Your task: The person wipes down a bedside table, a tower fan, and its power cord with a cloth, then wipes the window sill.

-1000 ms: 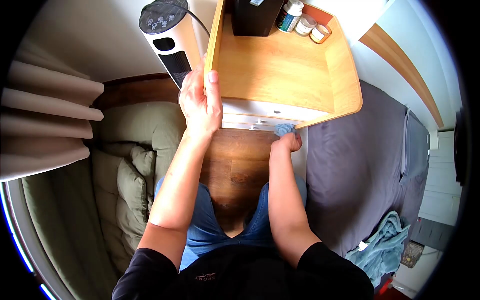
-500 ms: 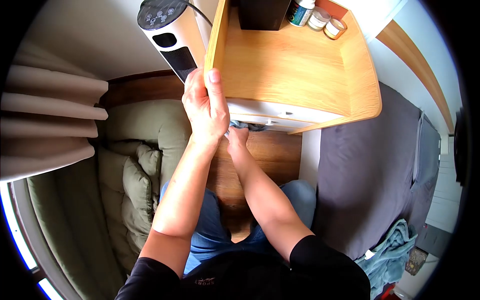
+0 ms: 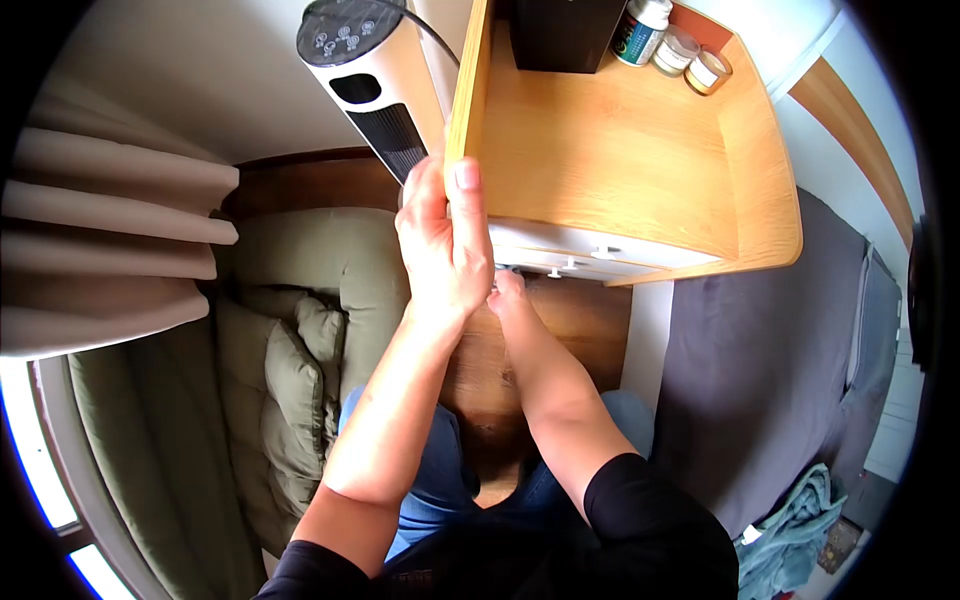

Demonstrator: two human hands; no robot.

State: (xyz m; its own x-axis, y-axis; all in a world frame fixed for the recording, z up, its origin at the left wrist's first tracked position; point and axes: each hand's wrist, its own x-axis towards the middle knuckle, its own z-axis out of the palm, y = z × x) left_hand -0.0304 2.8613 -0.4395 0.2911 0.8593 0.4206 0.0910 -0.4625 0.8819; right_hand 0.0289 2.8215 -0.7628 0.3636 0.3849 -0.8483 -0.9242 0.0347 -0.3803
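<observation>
My left hand is wrapped around the left side panel of a light wooden cabinet, thumb on the inner face and fingers outside. Lower down, my right hand reaches to the left end of the white drawer fronts, which carry small white knobs. Its fingers look curled, but my left hand and the cabinet partly cover them. A small bluish bit of something shows just beyond it; what the hand holds, if anything, I cannot make out.
A tower fan heater stands left of the cabinet. On the cabinet top are a black box, a bottle and two jars. An olive couch is at left, a grey bed at right with a teal cloth.
The view has shifted, so everything sits further right and slightly lower. The bluish and dark cloth in the lowest drawer is now mostly out of sight, and a third knob shows. My left hand keeps its grip.
</observation>
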